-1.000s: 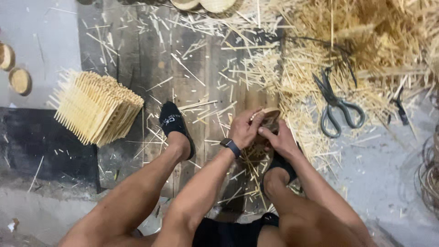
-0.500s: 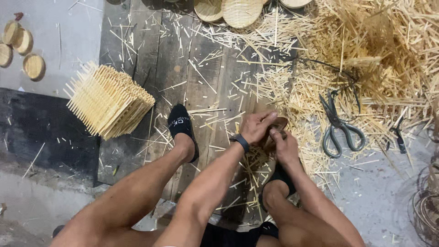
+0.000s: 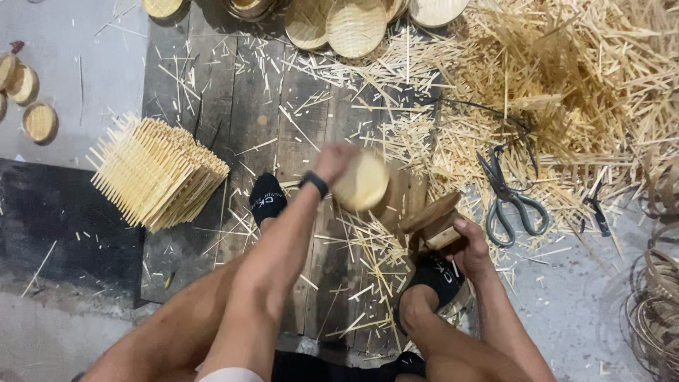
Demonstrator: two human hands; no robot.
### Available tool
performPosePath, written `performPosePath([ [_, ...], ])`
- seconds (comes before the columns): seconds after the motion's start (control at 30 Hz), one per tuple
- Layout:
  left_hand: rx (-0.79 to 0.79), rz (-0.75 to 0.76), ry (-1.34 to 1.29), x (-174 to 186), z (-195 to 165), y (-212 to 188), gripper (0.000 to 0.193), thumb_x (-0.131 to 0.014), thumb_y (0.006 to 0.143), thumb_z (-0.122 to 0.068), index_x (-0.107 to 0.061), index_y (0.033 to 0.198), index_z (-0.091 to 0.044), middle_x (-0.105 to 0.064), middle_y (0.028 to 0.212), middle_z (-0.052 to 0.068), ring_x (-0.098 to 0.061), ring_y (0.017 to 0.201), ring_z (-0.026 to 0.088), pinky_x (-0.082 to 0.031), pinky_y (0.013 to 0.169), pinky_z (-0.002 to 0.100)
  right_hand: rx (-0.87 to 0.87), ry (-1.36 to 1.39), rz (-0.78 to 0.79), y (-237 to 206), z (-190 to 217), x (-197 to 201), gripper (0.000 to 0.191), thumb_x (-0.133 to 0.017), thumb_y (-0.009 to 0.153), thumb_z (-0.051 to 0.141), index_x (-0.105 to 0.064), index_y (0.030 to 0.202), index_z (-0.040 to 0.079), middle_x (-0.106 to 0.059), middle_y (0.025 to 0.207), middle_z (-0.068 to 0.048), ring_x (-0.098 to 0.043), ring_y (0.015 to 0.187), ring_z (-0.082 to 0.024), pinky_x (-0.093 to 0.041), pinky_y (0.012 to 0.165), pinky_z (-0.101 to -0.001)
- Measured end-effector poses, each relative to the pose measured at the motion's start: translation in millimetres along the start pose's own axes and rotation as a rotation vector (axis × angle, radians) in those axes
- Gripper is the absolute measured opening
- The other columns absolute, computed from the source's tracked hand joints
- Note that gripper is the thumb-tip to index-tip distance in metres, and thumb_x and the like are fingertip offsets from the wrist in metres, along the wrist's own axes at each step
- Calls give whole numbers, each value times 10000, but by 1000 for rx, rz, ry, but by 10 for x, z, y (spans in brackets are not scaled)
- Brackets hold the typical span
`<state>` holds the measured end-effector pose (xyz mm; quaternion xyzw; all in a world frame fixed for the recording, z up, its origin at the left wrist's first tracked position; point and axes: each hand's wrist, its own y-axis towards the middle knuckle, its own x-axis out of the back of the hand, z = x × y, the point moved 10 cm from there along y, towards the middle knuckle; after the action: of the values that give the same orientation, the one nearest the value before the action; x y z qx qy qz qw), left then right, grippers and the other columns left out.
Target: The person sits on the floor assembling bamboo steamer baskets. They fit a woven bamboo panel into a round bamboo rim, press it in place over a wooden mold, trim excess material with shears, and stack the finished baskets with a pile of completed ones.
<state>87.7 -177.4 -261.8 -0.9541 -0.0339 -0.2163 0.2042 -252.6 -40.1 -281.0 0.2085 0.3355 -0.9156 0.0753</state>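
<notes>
- Head view, landmark = scissors lying on the straw.
- Left hand, well left of the scissors, grips a small round woven disc. Fingers closed on its rim; disc is motion-blurred, so exact contact is unclear.
- Disc is off the floor, flat face tilted up toward the camera. It is round, so I see no long axis.
- Right hand, just below-left of the scissors, is clenched around a wooden block. Block sits tilted, long axis running lower-left to upper-right.
- Progress, my read: many pieces done. Finished discs are stacked far above-left of the scissors, and a stack of square woven mats lies far left.
- Left to do: a large loose strip pile above the scissors looks unused.
</notes>
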Motion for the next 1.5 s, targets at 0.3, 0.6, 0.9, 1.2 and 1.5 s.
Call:
performPosePath([
  [0.3, -46, -130, -585, 288, -763, 220, 427, -652, 1012, -448, -717, 1061, -29, -720, 876, 87, -659, 744, 167, -537, 642, 311, -7, -51, -7, 30, 48, -293, 418, -557, 911, 415, -623, 1085, 41, -650, 807, -76, -560, 598, -164, -407, 449, -294],
  [0.6, 545, 127, -536, -1229, 696, -1181, 520, -699, 951, -416, -707, 1235, 19, -747, 1120, 158, -700, 901, 227, -569, 778, 380, 70, -259, 76, 213, 31, -581, 533, -495, 1022, 458, -625, 1269, 5, -698, 1067, -80, -628, 1014, -196, -513, 861, -342],
  [0.9, -385, -359, 557, 1362, 83, -821, 661, -674, 758, 15, -597, 1405, -96, -542, 1403, 219, -500, 1307, 422, -427, 1116, 470, -140, -5, -79, 376, -475, -659, 239, -650, 1003, 199, -627, 1143, 7, -681, 953, -86, -666, 815, -218, -572, 704, -313],
  [1.2, 483, -368, 1128, 3731, 1389, -1445, 1043, -833, 689, -180, -280, 1558, -13, -347, 1573, 311, -358, 1438, 487, -363, 1157, 533, -198, -92, -56, 305, -584, -684, 301, -639, 976, 230, -629, 1228, 65, -685, 985, -94, -689, 834, -203, -576, 687, -319],
  [1.5, 402, -332, 1060, 3676, 1564, -1459, 1222, -903, 694, -308, -151, 1625, -58, -233, 1633, 325, -302, 1479, 520, -371, 1153, 595, -219, -108, -72, 276, -726, -494, 278, -654, 998, 232, -584, 1180, 34, -678, 948, -110, -682, 817, -194, -543, 624, -303],
])
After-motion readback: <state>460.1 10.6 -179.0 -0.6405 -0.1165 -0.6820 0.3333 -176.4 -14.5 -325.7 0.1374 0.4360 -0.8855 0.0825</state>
